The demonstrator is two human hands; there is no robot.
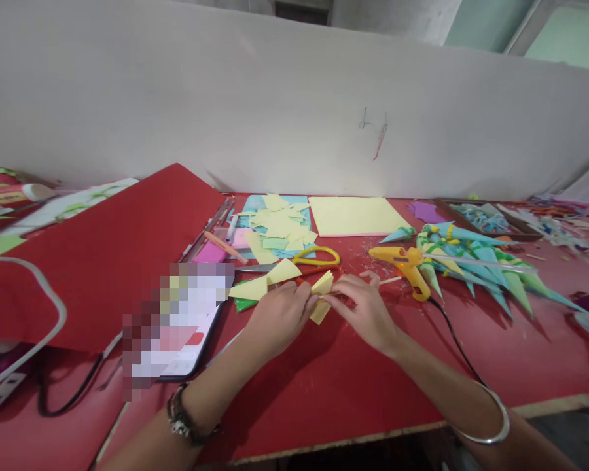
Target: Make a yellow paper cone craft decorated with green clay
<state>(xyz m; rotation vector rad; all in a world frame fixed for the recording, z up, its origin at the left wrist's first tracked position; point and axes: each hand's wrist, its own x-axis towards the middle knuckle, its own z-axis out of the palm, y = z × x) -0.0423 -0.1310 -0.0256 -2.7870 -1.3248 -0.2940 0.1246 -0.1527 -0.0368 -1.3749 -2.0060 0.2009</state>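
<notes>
My left hand (283, 314) is closed at the middle of the table, its fingertips pinching a small folded yellow paper (322, 282). From the other side, my right hand (366, 307) pinches the same paper with thumb and fingers. More yellow paper (320, 313) shows just below the fingertips. Beside my left hand lie loose yellow pieces (249, 288) over a green packet (244, 304). Scissors with yellow and red handles (317, 254) lie just beyond my hands. A yellow glue gun (406, 265) rests to the right of my right hand.
A phone (191, 327) lies left on the red table (324, 405). Behind are a pile of yellow cuttings (277, 222) and a yellow sheet stack (356, 216). Blue and green paper cones (481, 261) lie right, near a tray (525, 229). A black cord (454, 337) passes beside my right forearm.
</notes>
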